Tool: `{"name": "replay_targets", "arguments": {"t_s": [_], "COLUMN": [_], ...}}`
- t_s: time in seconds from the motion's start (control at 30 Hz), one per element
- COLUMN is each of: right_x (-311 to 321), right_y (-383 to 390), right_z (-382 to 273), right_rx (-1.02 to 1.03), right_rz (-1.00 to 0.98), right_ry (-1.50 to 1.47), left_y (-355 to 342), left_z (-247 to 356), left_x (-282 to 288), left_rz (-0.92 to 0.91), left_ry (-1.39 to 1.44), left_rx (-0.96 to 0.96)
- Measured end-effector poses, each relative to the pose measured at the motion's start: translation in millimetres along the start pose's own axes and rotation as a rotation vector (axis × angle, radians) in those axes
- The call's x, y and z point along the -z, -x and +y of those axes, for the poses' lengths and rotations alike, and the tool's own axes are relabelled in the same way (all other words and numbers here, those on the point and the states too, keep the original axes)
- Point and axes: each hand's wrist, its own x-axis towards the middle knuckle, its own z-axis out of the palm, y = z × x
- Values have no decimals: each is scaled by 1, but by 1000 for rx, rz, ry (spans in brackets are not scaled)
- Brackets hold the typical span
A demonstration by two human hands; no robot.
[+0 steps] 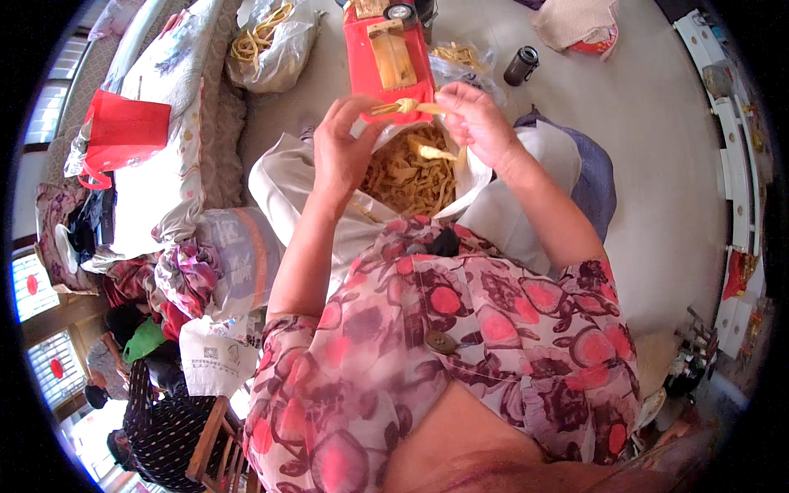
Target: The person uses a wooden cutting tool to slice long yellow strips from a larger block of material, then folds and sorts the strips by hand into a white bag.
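Between my two hands a pale yellow strip (pixel 407 105) is stretched sideways, with a knot in its middle. My left hand (pixel 345 135) pinches its left end. The right end is pinched by my right hand (pixel 481 123), fingers closed. Right below my hands, a white sack (pixel 475 182) stands open between my knees. Many short yellow-brown knotted pieces (pixel 403 179) fill it. One paler piece (pixel 431 151) shows above them, near my right hand. What the strip is made of, I cannot tell.
Ahead stands a red bench (pixel 362 62) with a wooden board (pixel 393 57) on it. Plastic bags of yellow strips (pixel 275 66) (pixel 460 59) flank it. A dark flask (pixel 522 66) stands at right. To the left are a bed with a red bag (pixel 127 130), and people (pixel 168 411) behind.
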Motion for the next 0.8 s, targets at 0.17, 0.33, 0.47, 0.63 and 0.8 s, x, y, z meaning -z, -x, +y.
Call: {"name": "replay_targets", "arguments": {"t_s": [0.17,0.33,0.47,0.63,0.8], "right_x": [-10,-9,-27,-26,-2], "right_y": [-13,-31,-26,-33,-46], "right_z": [13,12,27,41,21], "right_rx": [-82,-185,125,231,177], "right_rz": [-172,-276,-287,-204,-24], "right_ry": [112,111,385,388,499], "left_y": [2,19,24,17,-4], "left_z": [21,0,-44,-73,-62], "left_x": [-15,-24,-13,-19,-34], "left_rz": [-99,-217,-210,-237,-259], "left_ry": [-368,-405,-554,-507,351], "left_rx": [-67,17,-140,-57,451]}}
